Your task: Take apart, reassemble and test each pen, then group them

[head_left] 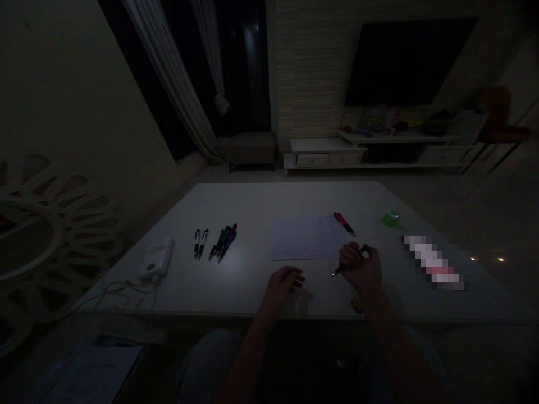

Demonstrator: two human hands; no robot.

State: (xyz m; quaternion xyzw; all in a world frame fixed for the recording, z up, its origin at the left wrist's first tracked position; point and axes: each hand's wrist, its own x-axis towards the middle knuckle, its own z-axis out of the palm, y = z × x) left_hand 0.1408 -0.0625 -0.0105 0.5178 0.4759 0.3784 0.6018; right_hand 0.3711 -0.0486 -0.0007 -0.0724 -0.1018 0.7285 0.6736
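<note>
My right hand [361, 266] is closed around a dark pen [337, 271], its silver tip pointing down and left over the white table. Near the front edge rests my left hand [287, 280], fingers loosely curled and apart, with nothing seen in it. Beyond both hands lies a sheet of paper [295, 238] with a dense pattern. Red and black pens [345, 223] lie at its upper right corner. To the left are two white and black pens [201, 244] and a bunch of coloured pens [223, 242]. A small dark and yellow item [356, 305] sits by my right wrist.
A green container [391, 219] and a blurred-out flat object [435, 264] are on the table's right side. A white box [156, 258] with cables stands at the left. The table's front edge [202, 314] runs close to my forearms.
</note>
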